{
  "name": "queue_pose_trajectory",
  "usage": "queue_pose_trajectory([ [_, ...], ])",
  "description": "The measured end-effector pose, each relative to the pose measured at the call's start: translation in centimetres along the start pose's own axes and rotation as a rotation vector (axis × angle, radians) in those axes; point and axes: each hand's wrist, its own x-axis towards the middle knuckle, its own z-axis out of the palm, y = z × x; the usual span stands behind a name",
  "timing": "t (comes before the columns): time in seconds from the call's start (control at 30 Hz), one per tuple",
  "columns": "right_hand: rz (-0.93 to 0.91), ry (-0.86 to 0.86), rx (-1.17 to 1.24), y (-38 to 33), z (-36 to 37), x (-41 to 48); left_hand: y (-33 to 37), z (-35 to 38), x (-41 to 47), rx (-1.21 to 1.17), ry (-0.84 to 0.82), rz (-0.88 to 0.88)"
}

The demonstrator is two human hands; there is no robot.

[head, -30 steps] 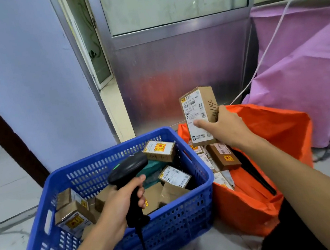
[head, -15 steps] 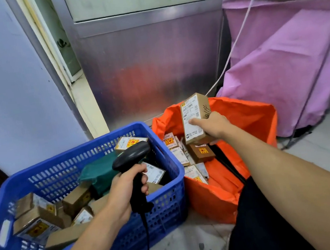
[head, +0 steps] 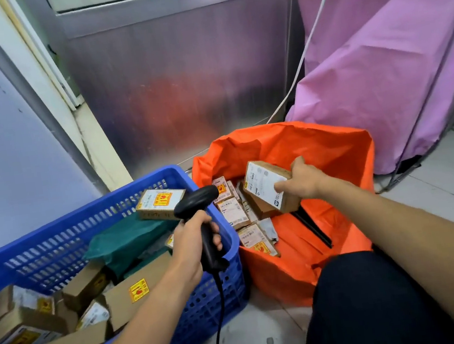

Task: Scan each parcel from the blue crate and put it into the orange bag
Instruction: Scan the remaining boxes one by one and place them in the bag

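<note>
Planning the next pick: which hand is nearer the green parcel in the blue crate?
Left. The left hand, gripping the scanner, is just right of the green parcel, over the blue crate; the right hand is farther right, over the orange bag, holding a box.

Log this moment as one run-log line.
step: bagging | right hand holds parcel in orange bag mouth | left hand grips scanner over blue crate rim | parcel not released

Your crate [head: 56,243] is blue and slotted, your bag [head: 317,145] orange, your scanner [head: 197,201] black. The held box [head: 290,206] is brown with a white label [head: 262,188]; the far cover [head: 380,71] is pink.
</note>
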Motion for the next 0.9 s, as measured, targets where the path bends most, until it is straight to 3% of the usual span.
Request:
queue_pose_trajectory([
  [0.27, 0.224, -0.035, 0.125, 9.1, 6.4, 3.8, -2.2, 4.8, 7.0, 0.065, 0.042, 0.057],
  [0.37, 0.336, -0.058, 0.324, 11.2, 9.2, 6.0, -3.3, 5.1, 9.3, 0.260, 0.088, 0.222],
  [0.47, 0.447, -0.059, 0.523, 12.5, 11.5, 8.1, -4.3, 5.0, 10.9, 0.333, 0.115, 0.274],
  [0.7, 0.468, -0.017, 0.418, 21.0, 19.6, 17.7, -6.6, 6.3, 11.8, 0.458, 0.293, 0.360],
  [0.9, 0.496, -0.090, 0.592, 13.5, 16.7, 14.2, -7.0, 6.2, 12.0, 0.462, 0.272, 0.424],
])
